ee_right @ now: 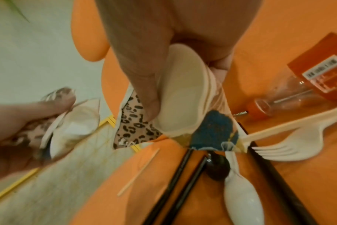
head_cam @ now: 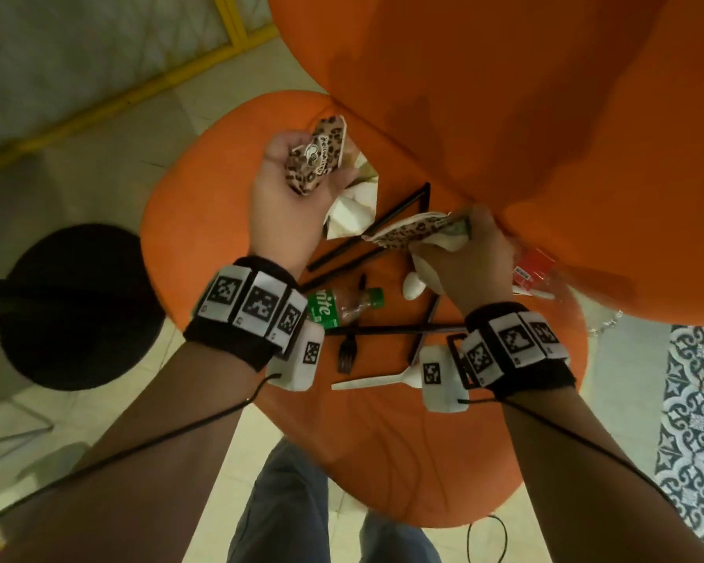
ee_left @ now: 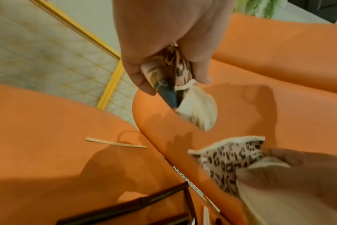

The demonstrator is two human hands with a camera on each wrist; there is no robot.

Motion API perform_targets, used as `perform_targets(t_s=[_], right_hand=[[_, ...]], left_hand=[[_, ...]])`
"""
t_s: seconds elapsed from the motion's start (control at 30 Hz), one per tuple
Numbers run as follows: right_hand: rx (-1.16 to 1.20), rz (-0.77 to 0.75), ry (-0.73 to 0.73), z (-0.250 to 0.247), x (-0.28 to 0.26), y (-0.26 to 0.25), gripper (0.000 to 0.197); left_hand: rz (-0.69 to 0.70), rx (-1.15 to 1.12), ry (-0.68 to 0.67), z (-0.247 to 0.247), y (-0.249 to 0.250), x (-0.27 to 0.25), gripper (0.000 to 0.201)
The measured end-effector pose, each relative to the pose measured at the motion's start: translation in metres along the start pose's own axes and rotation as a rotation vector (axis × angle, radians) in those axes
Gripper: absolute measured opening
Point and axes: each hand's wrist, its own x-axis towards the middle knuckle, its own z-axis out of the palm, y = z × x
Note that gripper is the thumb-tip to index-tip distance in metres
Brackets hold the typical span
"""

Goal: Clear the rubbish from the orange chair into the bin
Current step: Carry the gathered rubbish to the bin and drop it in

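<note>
Over the orange chair (head_cam: 403, 449), whose soft rounded seat is looking like smooth fabric, both hands are working. The left hand (head_cam: 297, 184) is curling its fingers around a crushed paper cup (head_cam: 318, 154) with a leopard print, holding it above the seat. The right hand (head_cam: 470, 258) is gripping a second flattened leopard cup (head_cam: 407, 233) together with a white paper piece, close to the backrest. On the seat are lying long black straws (head_cam: 383, 225), a black plastic fork (head_cam: 348, 343), a white plastic fork (head_cam: 379, 381), a white spoon (head_cam: 413, 284), a squeezed green-labelled bottle (head_cam: 342, 306) and a clear bottle with red label (ee_right: 308, 85). A thin wooden stick (ee_left: 115, 143) is resting flat there. The bin is not showing in any view.
</note>
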Motion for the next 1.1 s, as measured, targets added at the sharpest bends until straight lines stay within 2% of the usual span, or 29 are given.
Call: perform_targets(t_s=[0.07,0.17,0.37,0.57,0.67,0.77,0.93,1.1], right_hand=[[0.063,-0.059,0.007,-0.012,-0.013,-0.008,0.043],[0.139,-0.149,-0.078,-0.015,-0.04,-0.025,0.043],[0.238,-0.226,-0.428,0.051,-0.117,-0.052,0.04],[0.116,-0.274,-0.739,0.169,-0.225,-0.073,0.053],[0.023,-0.28,-0.89,0.231,-0.285,-0.086,0.05],[-0.072,-0.302,-0.995,0.297,-0.348,-0.105,0.044],[-0.137,-0.304,-1.063,0.425,-0.456,-0.139,0.045],[-0.184,-0.318,-0.973,0.549,-0.535,-0.162,0.051]], left_hand=[[-0.022,-0.01,0.089,-0.014,0.009,-0.03,0.037],[-0.071,-0.048,0.206,-0.039,0.012,-0.077,0.036],[-0.343,-0.152,0.541,-0.121,-0.034,-0.166,0.03],[-0.567,-0.199,0.816,-0.242,-0.095,-0.258,0.017],[-0.658,-0.244,0.943,-0.307,-0.135,-0.307,0.02],[-0.729,-0.278,1.061,-0.374,-0.178,-0.357,0.032],[-0.78,-0.253,1.169,-0.488,-0.25,-0.422,0.038],[-0.835,-0.105,1.237,-0.601,-0.331,-0.451,0.031]])
